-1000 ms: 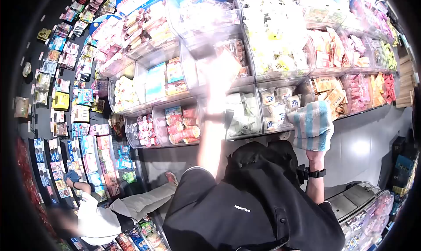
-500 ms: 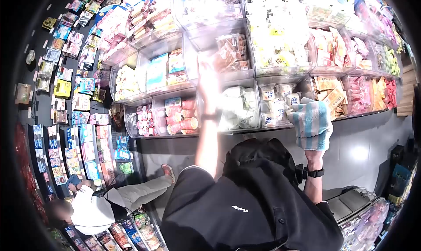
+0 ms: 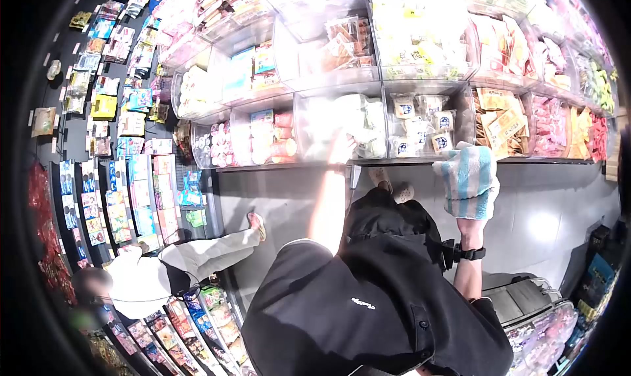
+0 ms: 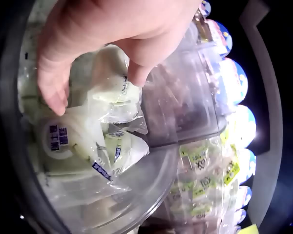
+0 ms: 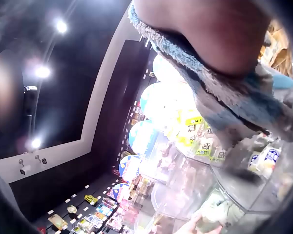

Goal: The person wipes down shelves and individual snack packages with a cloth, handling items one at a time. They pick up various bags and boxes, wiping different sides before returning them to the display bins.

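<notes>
The left hand is arching over pale green-and-white wrapped packets directly beneath it, inside a clear, curved plastic bin — whether it is gripping any, I cannot tell. A fluffy blue-and-white striped cloth is covering the right hand, hiding its grip. Sorting packets seems the step; moving one is likely calling for a firm left-hand pinch.

Two hands, one towel and well over twenty packets show.
</notes>
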`<move>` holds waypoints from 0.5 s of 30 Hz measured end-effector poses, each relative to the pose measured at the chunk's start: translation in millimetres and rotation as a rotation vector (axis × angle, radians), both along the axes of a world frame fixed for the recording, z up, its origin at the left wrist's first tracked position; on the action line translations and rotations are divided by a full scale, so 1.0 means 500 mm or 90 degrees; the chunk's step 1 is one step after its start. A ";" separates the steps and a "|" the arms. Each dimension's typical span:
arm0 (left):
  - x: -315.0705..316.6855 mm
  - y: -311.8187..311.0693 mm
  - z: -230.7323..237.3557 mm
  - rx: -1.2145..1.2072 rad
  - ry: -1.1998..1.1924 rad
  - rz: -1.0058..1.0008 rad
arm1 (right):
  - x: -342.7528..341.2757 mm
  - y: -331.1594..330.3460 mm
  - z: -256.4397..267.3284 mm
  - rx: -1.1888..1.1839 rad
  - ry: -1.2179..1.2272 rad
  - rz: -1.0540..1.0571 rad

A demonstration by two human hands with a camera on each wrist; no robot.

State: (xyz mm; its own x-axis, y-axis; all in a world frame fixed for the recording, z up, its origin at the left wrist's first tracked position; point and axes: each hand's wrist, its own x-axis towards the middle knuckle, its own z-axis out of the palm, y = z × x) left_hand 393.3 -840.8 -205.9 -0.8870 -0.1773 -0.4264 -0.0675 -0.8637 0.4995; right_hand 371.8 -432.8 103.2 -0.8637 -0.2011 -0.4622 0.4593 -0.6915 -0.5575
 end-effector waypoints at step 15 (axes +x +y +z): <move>0.101 0.192 0.450 -0.336 0.014 -0.024 | 0.024 -0.023 -0.010 -0.067 0.072 0.129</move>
